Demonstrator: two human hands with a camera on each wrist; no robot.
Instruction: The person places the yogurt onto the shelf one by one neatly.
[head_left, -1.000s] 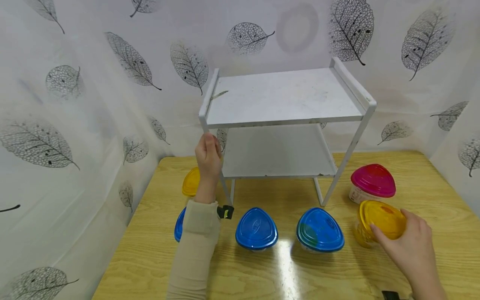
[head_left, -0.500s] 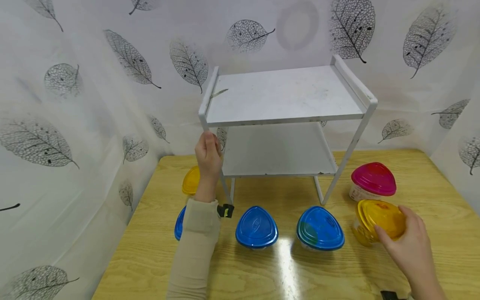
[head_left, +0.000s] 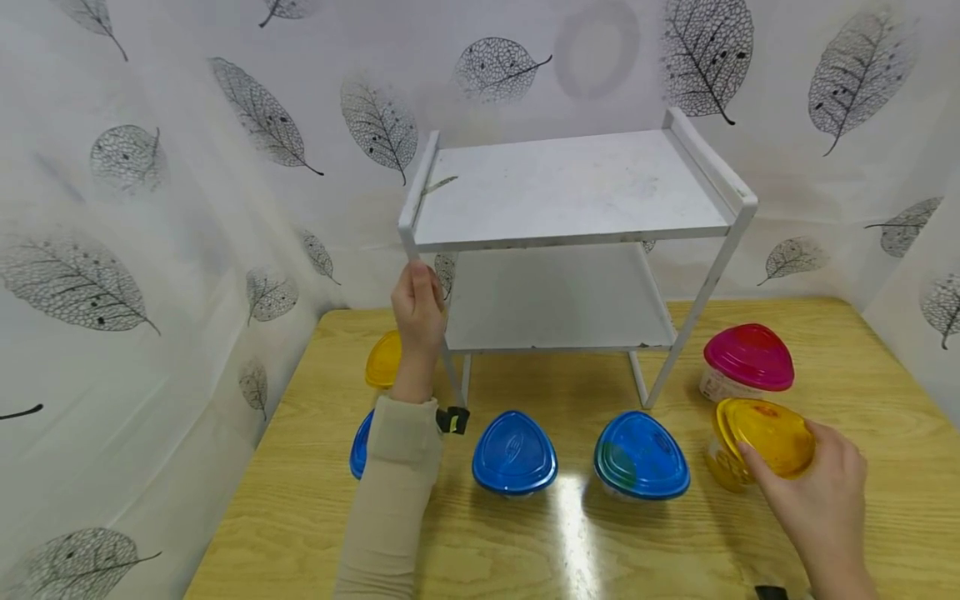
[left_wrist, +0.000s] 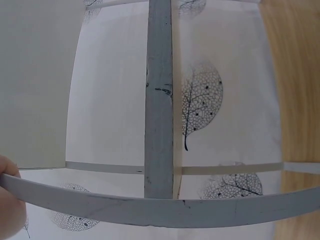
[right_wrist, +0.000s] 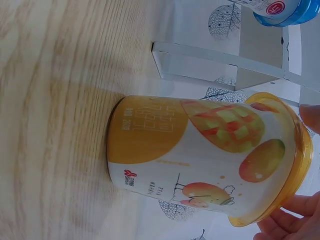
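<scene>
My left hand (head_left: pixel 420 312) grips the front left post of a white two-tier rack (head_left: pixel 562 187), just under its upper shelf. In the left wrist view, fingers (left_wrist: pixel 9 210) wrap that post (left_wrist: pixel 150 211) at the left edge. At the right, my right hand (head_left: pixel 821 492) holds a plastic tub (head_left: pixel 772 437) by its yellow lid, thumb on the near side and fingers on the far right. The right wrist view shows the tub's mango-printed side (right_wrist: pixel 225 175) and its base right at the tabletop.
Two blue-lidded tubs, one left (head_left: pixel 514 454) and one right (head_left: pixel 641 457), stand before the rack. A pink-lidded tub (head_left: pixel 748 358) stands behind the yellow one. Beyond my left arm are another yellow lid (head_left: pixel 383 360) and a partly hidden blue lid (head_left: pixel 360 446). Leaf-patterned cloth surrounds the wooden table (head_left: pixel 285 500).
My right thumb has shifted slightly left along the yellow lid, and the tub has barely moved. The left hand keeps its grip on the post.
</scene>
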